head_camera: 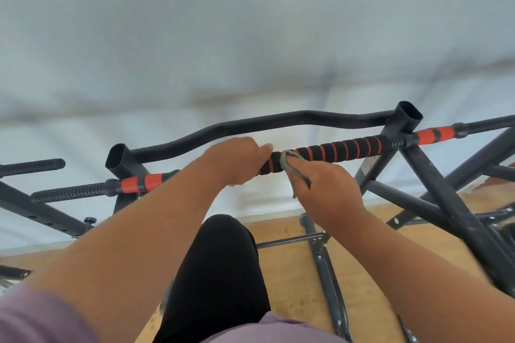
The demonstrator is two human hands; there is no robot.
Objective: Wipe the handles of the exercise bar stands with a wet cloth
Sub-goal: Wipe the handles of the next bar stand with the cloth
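Wiping under way: left hand point(237, 160) grips foam handle point(334, 152), right hand point(326, 189) pinches cloth point(289, 160) against it; next, likely slide cloth rightward.

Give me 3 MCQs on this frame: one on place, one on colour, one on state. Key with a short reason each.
1. Where is the cloth?
A. on the floor
B. on the striped foam handle, under the right hand
C. draped over the curved black bar

2. What colour are the stripes on the foam handle?
A. red-orange
B. blue
C. white

3. What is the left hand doing?
A. hanging idle
B. holding the cloth
C. gripping the foam handle

Key: 1 B, the cloth wraps the handle at the right hand's fingers. 2 A, red-orange rings spiral over black foam. 3 C, its fingers curl over the handle beside the cloth.
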